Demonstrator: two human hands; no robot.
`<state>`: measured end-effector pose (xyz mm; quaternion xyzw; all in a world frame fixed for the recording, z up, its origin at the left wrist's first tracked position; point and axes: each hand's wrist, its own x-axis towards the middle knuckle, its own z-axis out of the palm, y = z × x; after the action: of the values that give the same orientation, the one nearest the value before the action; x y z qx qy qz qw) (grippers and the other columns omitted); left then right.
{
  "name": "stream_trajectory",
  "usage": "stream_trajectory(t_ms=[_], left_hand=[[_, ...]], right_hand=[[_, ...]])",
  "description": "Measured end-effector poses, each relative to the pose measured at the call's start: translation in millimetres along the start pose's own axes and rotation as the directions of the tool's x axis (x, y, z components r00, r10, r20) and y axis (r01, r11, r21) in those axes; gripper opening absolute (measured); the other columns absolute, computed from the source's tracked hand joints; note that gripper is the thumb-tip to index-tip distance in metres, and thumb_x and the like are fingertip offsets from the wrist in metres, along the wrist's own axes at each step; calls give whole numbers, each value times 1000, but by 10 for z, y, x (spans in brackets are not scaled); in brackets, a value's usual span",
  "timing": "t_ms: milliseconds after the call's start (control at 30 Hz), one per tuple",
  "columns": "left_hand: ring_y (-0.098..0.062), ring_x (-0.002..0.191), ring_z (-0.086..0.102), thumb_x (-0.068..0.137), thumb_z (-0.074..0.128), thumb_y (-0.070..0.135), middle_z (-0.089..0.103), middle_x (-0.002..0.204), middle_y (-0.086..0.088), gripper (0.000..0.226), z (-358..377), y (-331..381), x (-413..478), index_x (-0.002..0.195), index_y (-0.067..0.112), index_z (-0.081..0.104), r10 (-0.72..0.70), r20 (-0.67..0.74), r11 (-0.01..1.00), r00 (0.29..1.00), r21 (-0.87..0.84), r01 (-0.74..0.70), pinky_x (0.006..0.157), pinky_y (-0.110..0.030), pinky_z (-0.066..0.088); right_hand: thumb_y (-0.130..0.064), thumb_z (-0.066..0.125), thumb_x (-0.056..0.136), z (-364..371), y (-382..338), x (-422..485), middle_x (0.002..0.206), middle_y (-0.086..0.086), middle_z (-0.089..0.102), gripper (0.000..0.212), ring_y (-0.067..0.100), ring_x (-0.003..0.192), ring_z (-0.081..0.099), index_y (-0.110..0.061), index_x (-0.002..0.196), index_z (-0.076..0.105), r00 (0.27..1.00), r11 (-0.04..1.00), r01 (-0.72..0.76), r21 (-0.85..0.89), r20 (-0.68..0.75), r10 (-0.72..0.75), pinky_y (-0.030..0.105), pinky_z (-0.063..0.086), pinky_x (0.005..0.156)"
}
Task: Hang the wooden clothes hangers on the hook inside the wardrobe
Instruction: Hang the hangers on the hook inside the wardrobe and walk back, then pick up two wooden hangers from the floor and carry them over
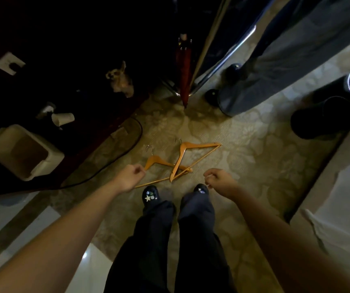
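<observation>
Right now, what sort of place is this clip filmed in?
Probably a home bedroom or closet corner, dimly lit: two orange wooden clothes hangers lie on the patterned floor, and a folded red umbrella stands beside a chrome rail.

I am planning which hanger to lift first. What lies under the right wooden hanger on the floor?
Under the right hanger lie one end of the left hanger and the patterned floor. Where the two cross, the left hanger's wood is covered and cannot be seen.

One head-worn wide-angle view, aimed steeply down from standing height. Patterned floor (pixel 244 166) lay far off at frame centre; the wearer's own shoes (pixel 151 194) sat lower centre, frame edges bowed.
</observation>
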<state>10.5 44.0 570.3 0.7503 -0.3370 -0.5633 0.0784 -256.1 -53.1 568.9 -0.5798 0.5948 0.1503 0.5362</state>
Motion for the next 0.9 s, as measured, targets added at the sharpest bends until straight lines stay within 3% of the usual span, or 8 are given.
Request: stream_trajectory(t_ms=[67,200,400,467,600,733,900], left_hand=[[-25,91,56,94,50,14,58,88,-6,19,54,-38,340,103,2,61,-28,-30,1000,999,-3,28,75,-26,36],[-28,101,59,93,51,16,65,105,-14,19,277,-244,1130,104,4,61,-68,-73,996,995,-71,63,85,-33,43],[-26,103,58,93,51,19,63,109,-12,24,762,-850,2339,113,7,58,-121,-100,976,988,-194,100,91,-37,45],[-28,105,58,93,52,19,64,108,-13,24,930,-1133,2749,113,6,58,-151,-105,971,983,-201,127,92,-38,46],[-30,108,59,93,52,18,64,110,-15,28,1230,-1694,3503,117,4,55,-184,-145,970,972,-184,157,89,-33,45],[-35,116,54,91,55,22,59,124,-17,44,1436,-2122,4172,131,6,46,-235,-175,968,956,-129,214,96,-40,44],[-33,120,51,87,61,29,54,130,-12,63,1642,-2451,4822,141,19,31,-248,-182,967,951,-109,231,98,-46,45]], right_hand=[[-8,48,87,-27,78,389,89,12,58,17,26,84,58,-8,95,63,999,1000,-25,-2,36,25,37,51,78],[-7,56,88,50,454,1218,96,11,55,17,17,78,54,-5,105,61,999,995,-36,-96,25,39,14,41,58],[-16,57,90,318,986,2547,98,3,51,28,12,86,48,-8,117,57,999,964,-32,-263,-21,28,3,36,48],[-15,60,87,454,1140,3026,97,2,50,30,13,86,49,-6,115,57,998,951,15,-308,-49,-32,4,37,55],[-19,66,83,709,1404,3887,95,1,50,37,22,89,55,-5,116,56,991,933,82,-351,-71,-113,32,47,79],[-22,68,82,845,1589,4664,115,9,58,48,19,93,56,-9,125,51,988,901,95,-423,-67,-136,27,44,78],[-23,68,82,951,1788,5340,136,9,47,60,25,123,47,-14,135,42,987,802,102,-589,-42,-157,32,40,101]])
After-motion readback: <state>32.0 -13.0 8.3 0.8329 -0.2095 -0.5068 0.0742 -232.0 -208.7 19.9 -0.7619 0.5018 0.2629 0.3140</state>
